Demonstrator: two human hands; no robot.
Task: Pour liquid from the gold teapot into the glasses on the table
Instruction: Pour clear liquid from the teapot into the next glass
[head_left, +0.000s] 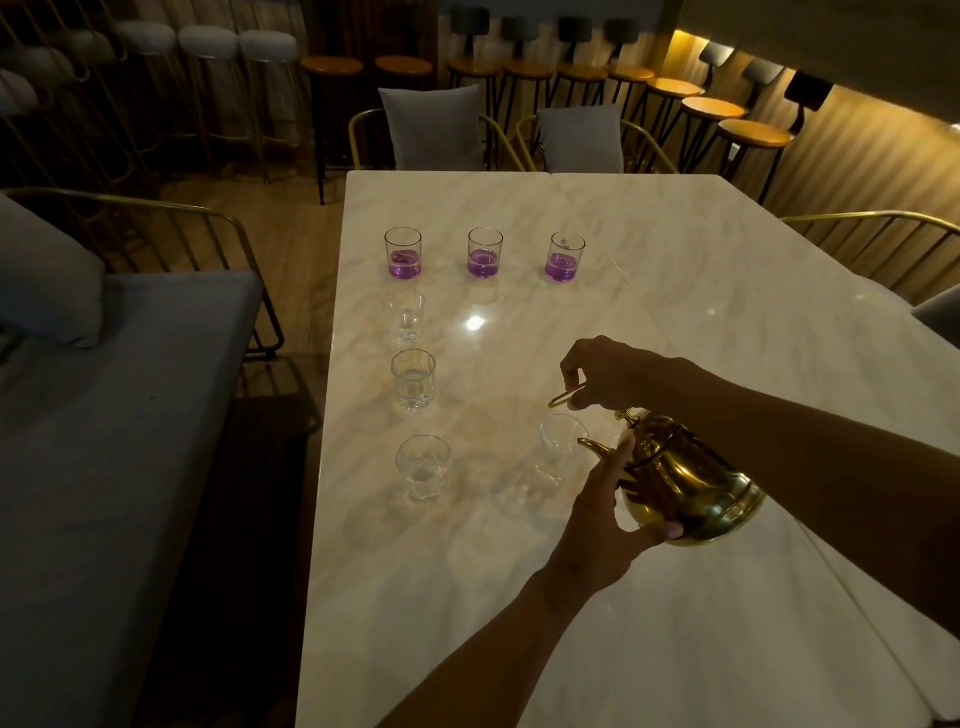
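The gold teapot (693, 480) is tilted to the left above the marble table (675, 291), its spout over a clear faceted glass (558, 454). My right hand (605, 376) grips the teapot's gold handle from above. My left hand (613, 506) cups the pot's belly, fingers along the side near the spout. Three more clear faceted glasses stand in a column at the left: near (423, 467), middle (413, 379) and far (408, 317). Across the far side stand three straight glasses with purple liquid: left (403, 253), middle (485, 253), right (564, 257).
A grey cushioned bench (104, 441) with a gold frame runs along the table's left side. Gold-framed chairs with grey cushions (431, 127) stand at the far end and right. Rows of bar stools (711, 109) line the back.
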